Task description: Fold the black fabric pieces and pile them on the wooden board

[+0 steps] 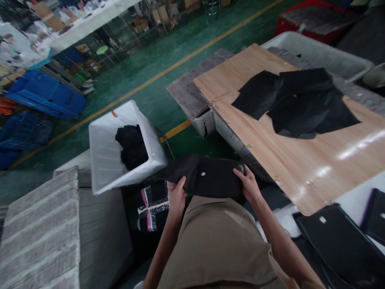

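A black fabric piece (219,176) with a small white tag hangs stretched between my hands, just in front of my body. My left hand (177,196) pinches its left part, where the cloth looks looser and runs away to the left. Around the rounded right end, my right hand (249,184) is closed with the thumb on top. Below and left of my left hand lies a bundle (153,206) in clear wrap with pink edges. To the right, a black padded panel (343,237) with a similar white tag lies on a pile.
A tilted white bin (100,160) holds black cloth (131,146). At right, black sheets (300,100) are spread on a wooden board (327,172) resting over bins. A covered stack (42,233) stands at lower left; blue crates (48,94) sit beyond the yellow floor line.
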